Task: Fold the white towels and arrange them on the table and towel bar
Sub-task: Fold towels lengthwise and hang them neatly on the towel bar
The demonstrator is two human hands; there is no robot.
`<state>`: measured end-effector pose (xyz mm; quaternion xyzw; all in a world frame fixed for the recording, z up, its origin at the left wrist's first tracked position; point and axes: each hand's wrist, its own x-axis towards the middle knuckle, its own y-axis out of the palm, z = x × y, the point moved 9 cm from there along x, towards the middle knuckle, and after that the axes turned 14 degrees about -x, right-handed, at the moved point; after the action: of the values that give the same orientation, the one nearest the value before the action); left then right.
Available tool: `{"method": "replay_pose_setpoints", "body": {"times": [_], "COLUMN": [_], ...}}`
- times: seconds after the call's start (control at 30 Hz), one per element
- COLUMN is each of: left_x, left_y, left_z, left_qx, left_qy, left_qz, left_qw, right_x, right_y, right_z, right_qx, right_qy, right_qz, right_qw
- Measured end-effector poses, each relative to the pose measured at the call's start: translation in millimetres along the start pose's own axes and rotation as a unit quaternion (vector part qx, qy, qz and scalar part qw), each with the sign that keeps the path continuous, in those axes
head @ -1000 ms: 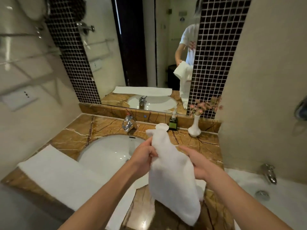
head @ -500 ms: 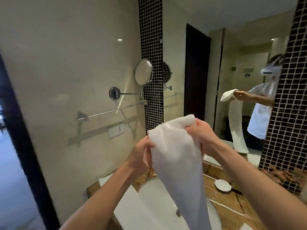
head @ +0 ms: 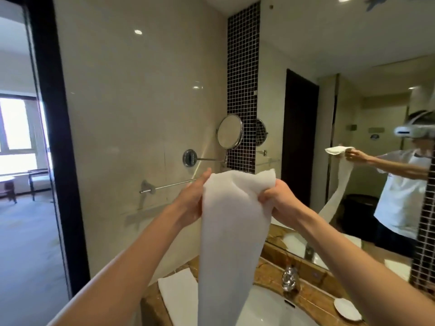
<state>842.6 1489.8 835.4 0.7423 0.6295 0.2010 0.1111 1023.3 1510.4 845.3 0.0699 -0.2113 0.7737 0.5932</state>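
Note:
A long white towel (head: 230, 231) hangs folded lengthwise from both my hands, raised at chest height in front of the wall. My left hand (head: 191, 203) holds its upper left edge, fingers behind the cloth. My right hand (head: 274, 196) grips the upper right corner. The chrome towel bar (head: 169, 185) runs along the wall just behind and left of the towel's top. A second folded white towel (head: 179, 295) lies flat on the brown marble counter (head: 266, 274) at the left of the basin.
A round chrome mirror on an arm (head: 229, 132) sticks out above the bar. The white basin (head: 266, 307), a tap (head: 289, 278) and a small white dish (head: 347, 309) lie below. A wall mirror (head: 353, 137) is at the right, a dark door frame (head: 54, 137) at the left.
My view swung up and left from the counter to the wall. Both hands lifted the towel higher and toward the towel bar.

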Motion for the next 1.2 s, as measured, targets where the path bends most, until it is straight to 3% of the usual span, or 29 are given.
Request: {"method": "replay_pose_setpoints", "body": {"times": [0.13, 0.27, 0.47, 0.7, 0.87, 0.97, 1.03, 1.2], "left_x": [2, -7, -13, -15, -17, -19, -24, -34], "left_y": [-22, -28, -27, -17, -23, -24, -22, -3], "left_z": [-26, -60, -72, -62, -65, -72, -82, -88], "left_qx": [0.019, 0.115, 0.075, -0.003, -0.027, 0.079, 0.180, 0.226], "left_qy": [0.082, 0.225, 0.247, 0.199, 0.199, 0.216, 0.261, 0.295], "left_qz": [-0.096, -0.171, -0.219, -0.131, -0.121, -0.152, -0.180, -0.116], "left_qw": [0.992, 0.952, 0.941, 0.971, 0.972, 0.961, 0.931, 0.921], "right_x": [10, 20, 28, 29, 32, 36, 40, 40], "right_y": [20, 26, 23, 28, 23, 16, 13, 9], "right_z": [-7, -13, -2, 9, 16, 20, 22, 25], "right_qx": [0.002, 0.046, 0.069, 0.114, 0.165, 0.180, 0.169, 0.126], "right_qy": [0.001, 0.014, -0.046, -0.029, -0.007, -0.026, -0.049, -0.077], "right_qz": [0.007, -0.011, -0.021, 0.038, 0.048, 0.036, 0.023, 0.011], "right_qw": [1.000, 0.999, 0.996, 0.992, 0.985, 0.983, 0.984, 0.989]}}
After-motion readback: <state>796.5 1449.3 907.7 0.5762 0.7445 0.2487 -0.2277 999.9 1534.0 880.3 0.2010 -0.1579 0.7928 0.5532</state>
